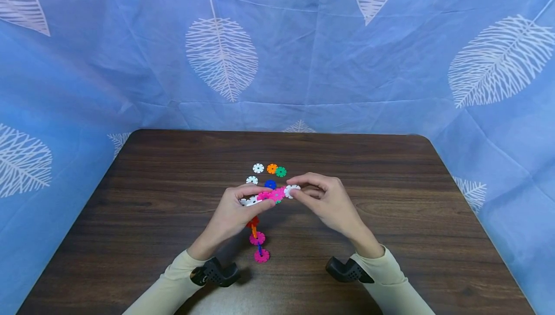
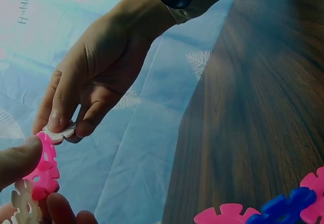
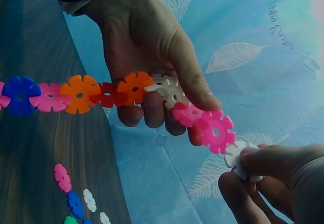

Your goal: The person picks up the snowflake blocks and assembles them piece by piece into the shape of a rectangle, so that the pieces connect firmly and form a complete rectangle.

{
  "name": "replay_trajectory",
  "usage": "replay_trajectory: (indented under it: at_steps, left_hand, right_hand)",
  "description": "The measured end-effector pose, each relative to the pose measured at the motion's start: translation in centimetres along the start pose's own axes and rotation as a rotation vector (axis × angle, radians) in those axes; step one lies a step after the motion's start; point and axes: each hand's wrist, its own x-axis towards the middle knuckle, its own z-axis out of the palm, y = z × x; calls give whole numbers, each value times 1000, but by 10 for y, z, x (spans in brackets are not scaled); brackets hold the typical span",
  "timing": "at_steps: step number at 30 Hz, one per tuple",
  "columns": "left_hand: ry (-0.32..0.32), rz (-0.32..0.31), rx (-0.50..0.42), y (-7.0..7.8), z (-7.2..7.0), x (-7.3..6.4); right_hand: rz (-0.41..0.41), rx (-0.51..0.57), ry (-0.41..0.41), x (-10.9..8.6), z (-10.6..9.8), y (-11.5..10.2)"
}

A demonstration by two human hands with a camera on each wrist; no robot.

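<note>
A chain of flower-shaped interlocking discs hangs from my left hand (image 1: pixel 231 209), whose thumb and fingers grip its white and pink discs. In the right wrist view, an orange disc (image 3: pixel 81 94), a blue disc (image 3: pixel 21 96) and several others trail away from that palm. At the chain's other end is a bright pink disc (image 3: pixel 216 132). My right hand (image 1: pixel 331 204) pinches a white disc (image 3: pixel 234 155) between thumb and fingers, its edge right at the pink disc's rim. Part of the white disc is hidden under the right thumb.
Loose discs lie on the brown wooden table (image 1: pixel 403 185) beyond the hands: a white disc (image 1: pixel 258 168), an orange disc (image 1: pixel 271 168), a green disc (image 1: pixel 281 172) and a blue disc (image 1: pixel 270 184) among them. A blue leaf-patterned cloth (image 1: pixel 286 59) hangs behind the table.
</note>
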Motion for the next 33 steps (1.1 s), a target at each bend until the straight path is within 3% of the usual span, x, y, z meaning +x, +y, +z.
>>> replay_trajectory:
  at_steps: [7,18,33]
  left_hand:
    - [21,-29,11,3,0,-1]
    - [-25,-61,-7,2,-1,-1]
    - [-32,-66,9,0,-1,0]
  right_hand:
    - [2,-23,31,1,6,-1]
    - [-32,10,-3,0,10,0]
    - [35,40,-22,0,10,3]
